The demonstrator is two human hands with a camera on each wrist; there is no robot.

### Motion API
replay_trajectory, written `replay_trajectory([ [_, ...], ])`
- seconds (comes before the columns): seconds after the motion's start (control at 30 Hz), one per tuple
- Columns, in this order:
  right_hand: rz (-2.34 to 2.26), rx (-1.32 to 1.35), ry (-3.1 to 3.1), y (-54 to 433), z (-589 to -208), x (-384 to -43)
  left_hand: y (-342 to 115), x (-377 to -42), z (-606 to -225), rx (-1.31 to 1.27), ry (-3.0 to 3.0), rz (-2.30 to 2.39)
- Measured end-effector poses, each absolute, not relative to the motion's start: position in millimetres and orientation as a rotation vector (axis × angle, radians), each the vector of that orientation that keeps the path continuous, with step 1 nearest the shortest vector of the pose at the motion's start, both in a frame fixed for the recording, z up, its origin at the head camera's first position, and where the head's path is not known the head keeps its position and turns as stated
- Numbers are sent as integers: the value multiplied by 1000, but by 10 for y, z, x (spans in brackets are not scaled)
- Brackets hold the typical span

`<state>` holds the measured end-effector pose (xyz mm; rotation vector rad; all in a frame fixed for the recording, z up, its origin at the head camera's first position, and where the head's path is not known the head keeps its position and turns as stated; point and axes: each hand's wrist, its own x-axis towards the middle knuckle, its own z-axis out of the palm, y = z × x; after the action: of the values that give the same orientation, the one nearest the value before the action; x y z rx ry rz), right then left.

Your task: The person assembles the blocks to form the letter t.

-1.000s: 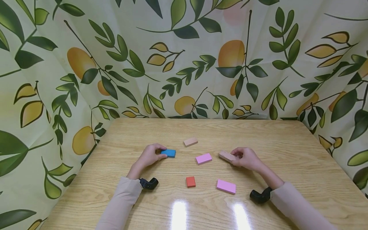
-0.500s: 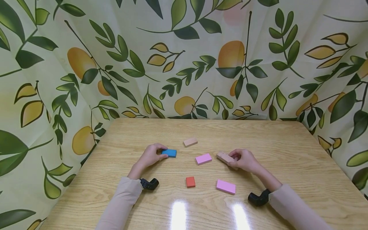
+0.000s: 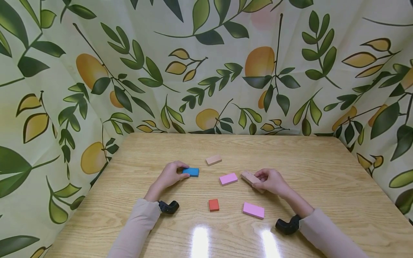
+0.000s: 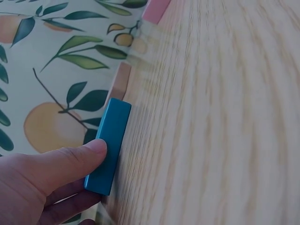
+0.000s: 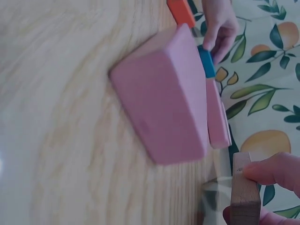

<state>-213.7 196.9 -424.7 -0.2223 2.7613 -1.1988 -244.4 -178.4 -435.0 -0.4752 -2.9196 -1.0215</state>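
Observation:
At the left of the table, my left hand (image 3: 171,175) pinches a blue block (image 3: 193,172) between thumb and fingers. The left wrist view has the thumb lying across that blue block (image 4: 108,145), with fingers partly hidden behind it. On the other side, my right hand (image 3: 271,181) grips a light wooden block (image 3: 250,177) by its near end. In the right wrist view, thumb and fingers hold the wooden block (image 5: 246,192) from both sides. Just left of it in the head view is a pink block (image 3: 228,178).
A second pale wooden block (image 3: 214,159) lies farther back. Nearer are a small red block (image 3: 214,205) and another pink block (image 3: 253,210). The wooden table (image 3: 155,147) ends at a leaf-patterned cloth (image 3: 219,82). Black wrist devices (image 3: 169,207) sit on both wrists.
My right hand has moved left and slightly nearer with the wooden block, which has turned a little. My left hand has shifted slightly right with the blue block.

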Motion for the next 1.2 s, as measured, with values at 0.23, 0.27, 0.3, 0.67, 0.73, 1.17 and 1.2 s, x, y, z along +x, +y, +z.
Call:
replay_trajectory([
  [0.23, -1230, -193, 2717, 1900, -4243, -2118, -1756, -2446, -4343, -473, -2929, -1019],
  [0.27, -1241, -201, 2709, 1893, -4244, -2113, -1751, -2448, -4342, -470, -2931, -1025],
  [0.3, -1252, -202, 2703, 1887, -4246, -2110, -1748, -2449, -4342, -473, -2929, -1021],
  [0.67, -1266, -217, 2688, 1811, -4237, -2055, -1711, -2425, -4317, -465, -2915, -1033],
  [0.73, -1267, -231, 2687, 1802, -4235, -2046, -1702, -2423, -4313, -460, -2916, -1042],
  [1.17, -1307, -311, 2613, 1689, -4215, -1987, -1690, -2424, -4321, -479, -2905, -1025],
  [1.2, -1307, -322, 2611, 1683, -4220, -1985, -1691, -2423, -4320, -479, -2906, -1027],
])
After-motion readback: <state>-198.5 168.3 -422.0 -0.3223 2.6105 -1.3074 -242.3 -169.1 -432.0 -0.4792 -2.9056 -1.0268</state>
